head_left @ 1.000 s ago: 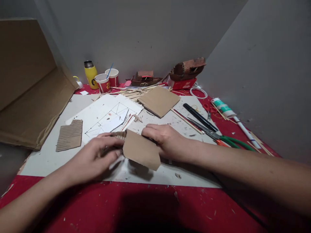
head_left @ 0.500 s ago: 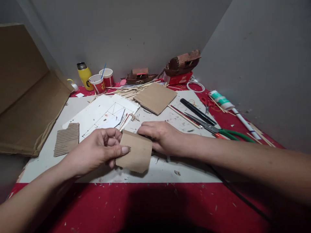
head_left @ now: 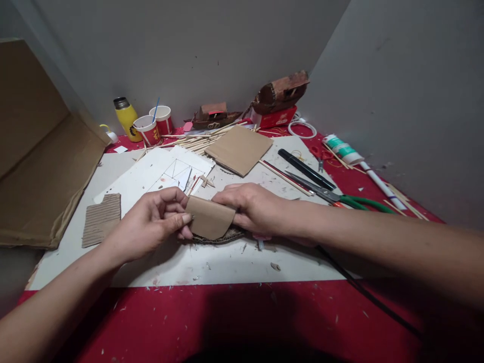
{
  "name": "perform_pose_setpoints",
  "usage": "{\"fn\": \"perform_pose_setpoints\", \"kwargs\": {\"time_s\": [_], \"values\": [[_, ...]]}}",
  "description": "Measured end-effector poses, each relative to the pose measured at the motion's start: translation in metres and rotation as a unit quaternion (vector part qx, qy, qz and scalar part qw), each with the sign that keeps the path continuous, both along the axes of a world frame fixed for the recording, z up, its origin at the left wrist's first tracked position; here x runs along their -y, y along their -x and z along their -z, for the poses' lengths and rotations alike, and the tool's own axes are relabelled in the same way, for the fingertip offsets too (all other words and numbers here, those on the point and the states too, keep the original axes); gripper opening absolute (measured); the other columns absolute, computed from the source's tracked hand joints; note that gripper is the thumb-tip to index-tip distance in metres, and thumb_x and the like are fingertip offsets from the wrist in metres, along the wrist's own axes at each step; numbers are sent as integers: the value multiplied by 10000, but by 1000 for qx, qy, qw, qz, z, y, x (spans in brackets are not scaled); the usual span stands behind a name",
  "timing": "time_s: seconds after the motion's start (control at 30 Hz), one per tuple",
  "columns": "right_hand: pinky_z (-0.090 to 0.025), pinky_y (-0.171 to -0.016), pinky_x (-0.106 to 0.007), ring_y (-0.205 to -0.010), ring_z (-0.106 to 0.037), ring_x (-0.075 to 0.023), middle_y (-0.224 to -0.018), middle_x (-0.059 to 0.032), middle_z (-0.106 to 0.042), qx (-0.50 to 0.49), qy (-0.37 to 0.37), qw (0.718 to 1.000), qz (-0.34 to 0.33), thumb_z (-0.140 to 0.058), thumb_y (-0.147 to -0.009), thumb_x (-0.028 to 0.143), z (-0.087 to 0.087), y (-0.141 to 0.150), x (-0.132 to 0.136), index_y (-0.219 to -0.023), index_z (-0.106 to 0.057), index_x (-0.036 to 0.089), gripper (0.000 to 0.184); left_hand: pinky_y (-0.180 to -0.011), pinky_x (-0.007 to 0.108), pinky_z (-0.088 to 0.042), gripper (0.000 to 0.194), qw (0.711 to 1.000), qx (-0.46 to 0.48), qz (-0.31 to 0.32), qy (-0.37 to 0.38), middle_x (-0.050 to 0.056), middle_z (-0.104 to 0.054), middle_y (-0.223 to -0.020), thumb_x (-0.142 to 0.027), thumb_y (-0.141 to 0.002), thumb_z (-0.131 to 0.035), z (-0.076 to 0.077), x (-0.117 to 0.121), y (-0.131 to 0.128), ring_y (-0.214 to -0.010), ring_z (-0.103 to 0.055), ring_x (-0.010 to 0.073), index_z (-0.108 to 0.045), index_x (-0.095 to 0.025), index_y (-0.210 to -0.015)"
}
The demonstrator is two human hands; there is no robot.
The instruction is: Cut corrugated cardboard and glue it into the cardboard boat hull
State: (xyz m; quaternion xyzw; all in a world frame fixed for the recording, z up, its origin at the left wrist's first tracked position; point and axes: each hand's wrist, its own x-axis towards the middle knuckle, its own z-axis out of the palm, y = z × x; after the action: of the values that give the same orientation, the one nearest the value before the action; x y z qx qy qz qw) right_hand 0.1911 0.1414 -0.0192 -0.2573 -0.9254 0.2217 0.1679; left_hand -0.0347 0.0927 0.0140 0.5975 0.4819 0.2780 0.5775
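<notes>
Between my hands is a small piece of brown cardboard (head_left: 210,218), bent along its upper edge. My left hand (head_left: 161,221) pinches its left side, thumb in front and fingers behind. My right hand (head_left: 257,207) grips the right end, its fingertips partly hidden behind the piece. Just below the piece shows a dark, curved corrugated cardboard edge (head_left: 217,241); whether the two are joined I cannot tell. A ribbed cardboard scrap (head_left: 101,221) lies left of my left hand, and a pink-and-clear bit (head_left: 260,241) sits under my right hand.
Beyond my hands lie a drawn paper template (head_left: 155,169), a folded cardboard sheet (head_left: 240,149) and thin wooden sticks (head_left: 200,143). Scissors (head_left: 333,194) and a black cutter (head_left: 306,169) lie right. Model boats (head_left: 282,93), cups (head_left: 146,131) and a yellow bottle (head_left: 127,121) stand behind. A large cardboard box (head_left: 41,166) is left.
The cardboard piece has tilted and moved slightly up, so it looks shorter from front to back. The dark corrugated edge beneath it now shows. Both hands keep their hold.
</notes>
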Motion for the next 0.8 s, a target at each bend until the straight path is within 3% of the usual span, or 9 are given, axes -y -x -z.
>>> {"fn": "perform_pose_setpoints", "kwargs": {"time_s": [0.33, 0.57, 0.8], "values": [[-431, -627, -228, -705, -613, -154, -783, -34, -691, 10, 30, 999, 32, -548, -781, 87, 0, 2, -1, -898, -657, 167, 179, -533, 225, -472, 146, 999, -18, -24, -19, -45, -624, -518, -192, -811, -620, 0, -3, -4, -484, -581, 103, -474, -195, -806], [-423, -632, -238, -700, -602, -159, -768, -43, -667, 22, 30, 999, 28, -536, -794, 105, 1, 1, -2, -875, -651, 153, 150, -597, 219, -483, 132, 998, -22, -29, -46, -51, -610, -619, -186, -843, -591, 8, -4, -4, -612, -617, 106, -460, -195, -826], [-426, -659, -248, -721, -574, -172, -760, -42, -651, 47, -38, 998, -13, -525, -733, 58, -5, 2, 4, -796, -622, 164, 157, -549, 203, -395, 153, 978, -157, 22, -132, -54, -542, -596, -182, -792, -638, 2, 7, 2, -585, -487, 93, -535, -180, -679]]}}
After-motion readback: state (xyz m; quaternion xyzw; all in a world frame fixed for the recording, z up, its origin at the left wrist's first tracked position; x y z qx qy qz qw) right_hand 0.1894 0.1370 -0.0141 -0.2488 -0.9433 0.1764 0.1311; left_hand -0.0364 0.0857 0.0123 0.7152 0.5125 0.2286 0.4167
